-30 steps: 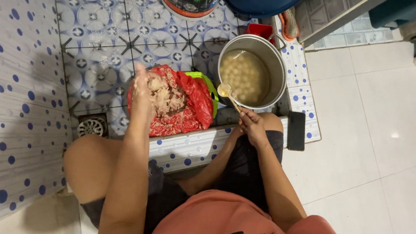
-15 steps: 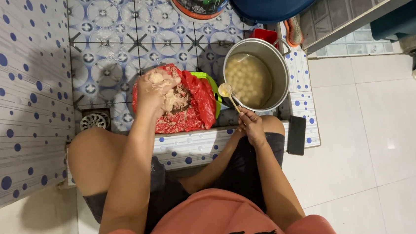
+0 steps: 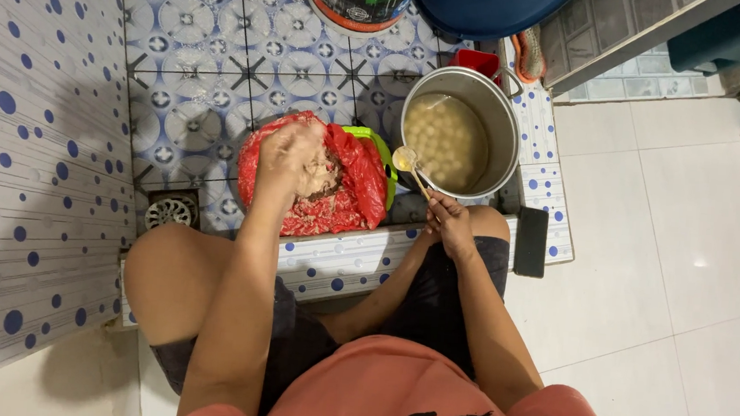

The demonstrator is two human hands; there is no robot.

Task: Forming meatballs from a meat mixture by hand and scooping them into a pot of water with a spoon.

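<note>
Left hand [image 3: 291, 153] closed on pale meat paste [image 3: 324, 178] over red bag [image 3: 345, 193]; right hand [image 3: 448, 223] grips spoon [image 3: 409, 163] beside steel pot [image 3: 459, 140].

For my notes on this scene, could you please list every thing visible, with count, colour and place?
metal pot: one, silver, floor, upper right, holding pale balls in liquid
red bag: one, lining a green basin, holding pale paste
spoon: one, pale, at the pot's rim
floor drain: one, grey, left
black bucket: one, top
blue tub: one, top
left hand: in the paste
right hand: holding the spoon
</note>
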